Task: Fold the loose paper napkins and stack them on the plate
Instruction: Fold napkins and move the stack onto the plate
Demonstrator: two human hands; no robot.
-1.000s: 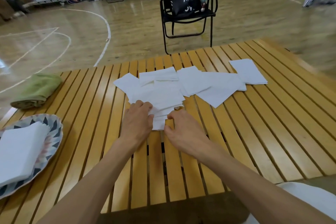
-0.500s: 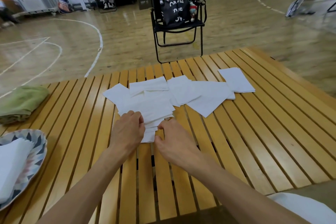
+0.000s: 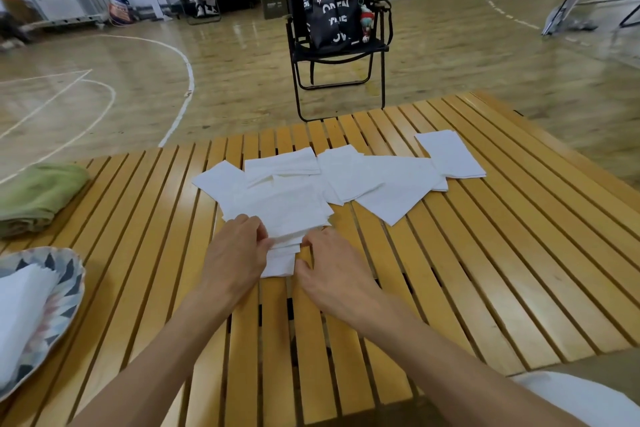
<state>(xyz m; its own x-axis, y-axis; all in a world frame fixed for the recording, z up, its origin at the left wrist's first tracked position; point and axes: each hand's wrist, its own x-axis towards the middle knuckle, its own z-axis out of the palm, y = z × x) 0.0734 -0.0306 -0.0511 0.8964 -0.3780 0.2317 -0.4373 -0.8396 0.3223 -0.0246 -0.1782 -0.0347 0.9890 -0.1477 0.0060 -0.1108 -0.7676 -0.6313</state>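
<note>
Both hands [image 3: 239, 250] still pinch one napkin [image 3: 282, 215] (backpack [image 3: 334, 0] reads "OPEN"), plate [image 3: 69, 291] slid left.

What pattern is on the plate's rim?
Dark and pale triangles on the plate, in the head view.

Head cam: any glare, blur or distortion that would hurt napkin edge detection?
Head view: wide-angle bend curves the table slats and floor lines; glare streaks on the floor and slat sheen; overlapping white napkins show faint edges; hands sharp, left hand, right hand; background slightly soft.
</note>
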